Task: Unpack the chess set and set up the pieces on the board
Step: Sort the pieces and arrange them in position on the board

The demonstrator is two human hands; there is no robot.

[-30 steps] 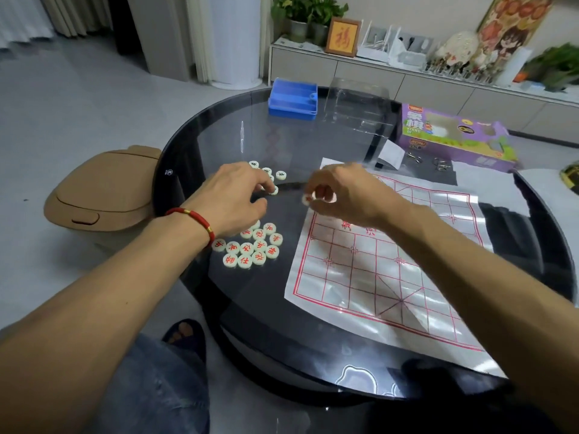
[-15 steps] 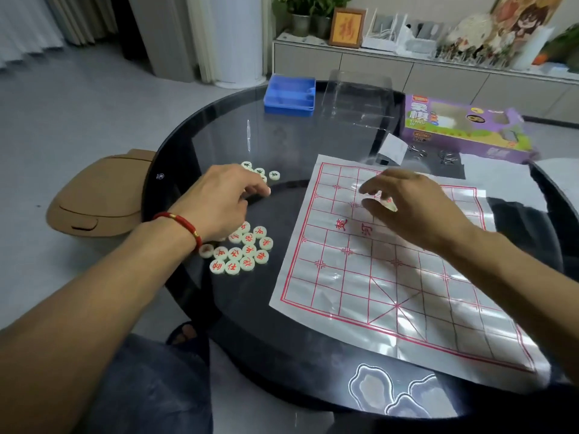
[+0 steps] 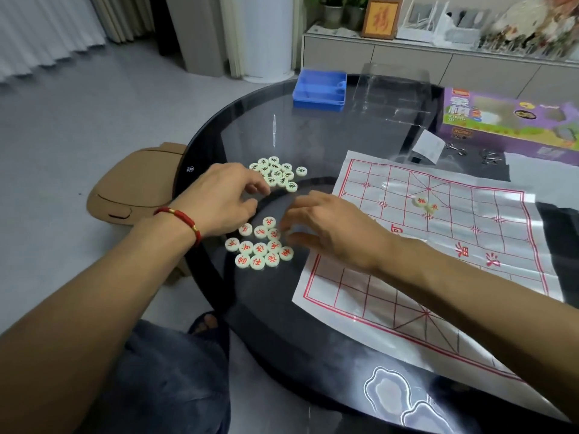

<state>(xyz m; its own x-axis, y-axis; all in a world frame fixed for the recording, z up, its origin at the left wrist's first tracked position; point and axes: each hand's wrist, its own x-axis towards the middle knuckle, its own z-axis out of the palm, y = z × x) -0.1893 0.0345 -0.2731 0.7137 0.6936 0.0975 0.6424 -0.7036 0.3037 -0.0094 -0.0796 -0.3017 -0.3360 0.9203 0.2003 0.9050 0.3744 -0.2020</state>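
Reaching left off the board [image 3: 445,255], the right hand [image 3: 332,236] hovers with fingers [image 3: 289,216] loosely spread and holding nothing, touching the red pieces [image 3: 260,245] on the table [image 3: 313,145]. The left hand [image 3: 219,198], fingers curled, sits just beside them; whether it holds anything I cannot tell.

floor [image 3: 78,98]: pale grey, smooth | curtains [image 3: 47,29]: white, pleated, far left | sideboard [image 3: 407,62]: low, grey-fronted, along far wall | on it: framed picture [image 3: 381,18], potted plants [image 3: 343,9], possibly ornaments, blurred | round dark glass table [image 3: 250,126] | tan lidded bin [image 3: 138,183] beside it | light: soft, even
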